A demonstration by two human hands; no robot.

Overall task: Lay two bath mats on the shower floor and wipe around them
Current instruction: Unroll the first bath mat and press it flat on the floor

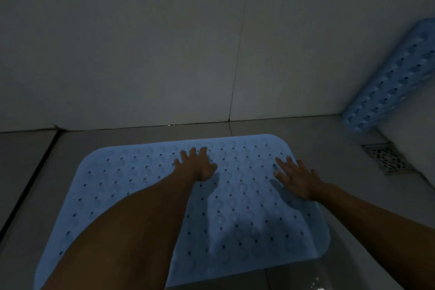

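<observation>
With both hands, left hand (pixel 196 165) and right hand (pixel 297 178), flat on the mat (pixel 146 172), press outward firmly so its suckers should grip the floor (pixel 28 172).

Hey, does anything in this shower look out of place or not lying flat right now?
Yes. The second mat is off the floor, leaning against the right wall above the drain. The first mat lies flat under the left hand and right hand.

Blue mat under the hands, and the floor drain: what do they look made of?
Blue mat: probably soft rubber or vinyl, matte, with rows of punched holes and moulded bumps, lying limp on the floor. Floor drain: looks like metal, a dull grey patterned square grate; too dim to be sure.
</observation>
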